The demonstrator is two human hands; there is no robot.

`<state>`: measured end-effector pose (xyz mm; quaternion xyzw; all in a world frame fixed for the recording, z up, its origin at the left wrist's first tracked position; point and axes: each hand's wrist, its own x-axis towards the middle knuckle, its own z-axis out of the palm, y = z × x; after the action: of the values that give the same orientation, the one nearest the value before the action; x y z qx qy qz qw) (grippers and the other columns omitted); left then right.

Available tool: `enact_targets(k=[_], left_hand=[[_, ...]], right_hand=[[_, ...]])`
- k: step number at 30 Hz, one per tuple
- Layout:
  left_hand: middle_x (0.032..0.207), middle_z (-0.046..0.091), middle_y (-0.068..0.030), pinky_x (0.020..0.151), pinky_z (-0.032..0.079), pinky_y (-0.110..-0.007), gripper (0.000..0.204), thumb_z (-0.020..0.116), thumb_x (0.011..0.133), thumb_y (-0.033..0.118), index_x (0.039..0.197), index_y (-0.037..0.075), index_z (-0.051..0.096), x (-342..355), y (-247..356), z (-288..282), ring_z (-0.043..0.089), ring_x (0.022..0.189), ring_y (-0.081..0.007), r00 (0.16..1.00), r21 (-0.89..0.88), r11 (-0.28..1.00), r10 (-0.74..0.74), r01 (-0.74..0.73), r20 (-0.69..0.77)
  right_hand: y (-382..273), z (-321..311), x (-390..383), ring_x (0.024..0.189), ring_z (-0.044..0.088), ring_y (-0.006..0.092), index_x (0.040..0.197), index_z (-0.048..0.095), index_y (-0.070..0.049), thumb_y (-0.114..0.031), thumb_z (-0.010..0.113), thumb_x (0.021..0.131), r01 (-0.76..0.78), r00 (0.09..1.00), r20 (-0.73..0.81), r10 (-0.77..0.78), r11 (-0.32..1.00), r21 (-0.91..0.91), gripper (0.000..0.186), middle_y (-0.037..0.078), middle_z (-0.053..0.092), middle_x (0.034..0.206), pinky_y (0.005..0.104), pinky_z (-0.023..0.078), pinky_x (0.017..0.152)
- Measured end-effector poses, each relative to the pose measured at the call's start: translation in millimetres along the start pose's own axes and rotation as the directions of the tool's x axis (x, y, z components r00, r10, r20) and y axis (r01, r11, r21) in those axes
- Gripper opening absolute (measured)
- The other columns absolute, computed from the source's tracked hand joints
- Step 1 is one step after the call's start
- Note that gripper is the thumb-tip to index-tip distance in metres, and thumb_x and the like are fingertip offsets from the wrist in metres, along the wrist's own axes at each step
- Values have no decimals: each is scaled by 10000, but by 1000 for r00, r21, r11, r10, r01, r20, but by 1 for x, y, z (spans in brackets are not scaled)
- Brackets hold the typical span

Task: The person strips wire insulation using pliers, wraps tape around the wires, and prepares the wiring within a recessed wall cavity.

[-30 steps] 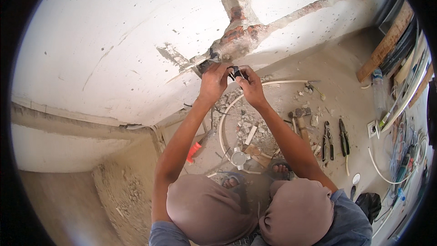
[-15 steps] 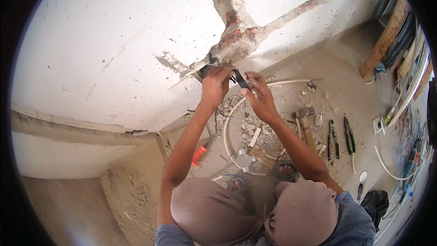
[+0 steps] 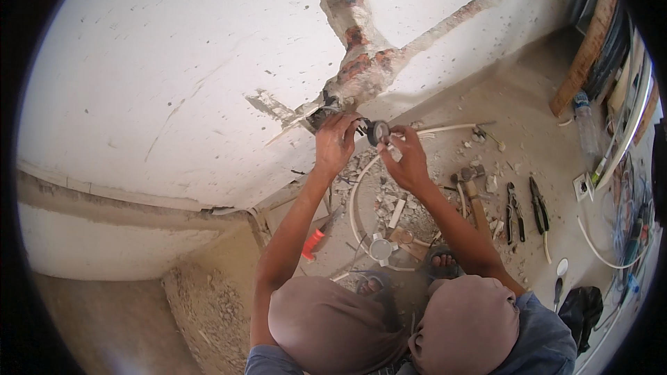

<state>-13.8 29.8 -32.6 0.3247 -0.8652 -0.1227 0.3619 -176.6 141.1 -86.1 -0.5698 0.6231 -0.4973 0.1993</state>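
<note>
Low on the white wall (image 3: 174, 62), my left hand (image 3: 335, 146) is closed at a broken-out hole (image 3: 318, 112). Dark wire ends (image 3: 362, 126) stick out past its fingertips, and its fingers hide most of what they pinch. Just to the right, a roll of black electrical tape (image 3: 378, 132) is turned with its round side toward me. My right hand (image 3: 407, 161) grips the roll's right edge between thumb and fingers. Whether a strip of tape runs from the roll to the wires, I cannot tell.
Rubble (image 3: 382, 184) and a looped cream conduit (image 3: 356, 201) lie below my hands. A hammer (image 3: 474, 198), pliers (image 3: 514, 214), cutters (image 3: 538, 205) and a plastic bottle (image 3: 587, 125) are to the right. An orange-handled tool (image 3: 313, 244) and a round grey junction box (image 3: 381, 249) lie nearer me.
The tape has turned from a strip-like edge view to its round side. My right hand has shifted slightly right and down around it; my left hand stays at the hole.
</note>
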Motion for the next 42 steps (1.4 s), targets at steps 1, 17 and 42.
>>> enact_targets(k=[1, 17, 42], left_hand=[[962, 700, -173, 762, 523, -462, 148, 675, 890, 20, 1033, 30, 712, 0, 2, -1, 647, 863, -403, 1000, -4, 1000, -9, 9, -1], [959, 702, -171, 800, 507, -460, 176, 666, 899, 14, 1068, 36, 711, 0, 1, 0, 639, 894, -402, 1000, -27, 999, 18, -17, 11], [996, 721, -130, 816, 503, -438, 150, 694, 921, 62, 1068, 75, 722, 1, 3, -3, 640, 907, -359, 997, -38, 998, 44, -42, 61]], right_hand=[[-5, -1, -5, 1264, 528, 354, 1166, 703, 2, -258, 658, 976, -9, 999, 32, 6, 995, 99, 325, 210, 540, 1323, 434, 419, 1068], [12, 18, 9, 1160, 555, 379, 1004, 695, -33, -172, 813, 797, 123, 984, -114, -135, 986, -114, 276, 205, 568, 1223, 451, 458, 1000], [7, 28, 25, 991, 623, 226, 1045, 666, 12, -125, 782, 860, 223, 971, -173, -167, 893, 391, 258, 119, 635, 1093, 348, 504, 874]])
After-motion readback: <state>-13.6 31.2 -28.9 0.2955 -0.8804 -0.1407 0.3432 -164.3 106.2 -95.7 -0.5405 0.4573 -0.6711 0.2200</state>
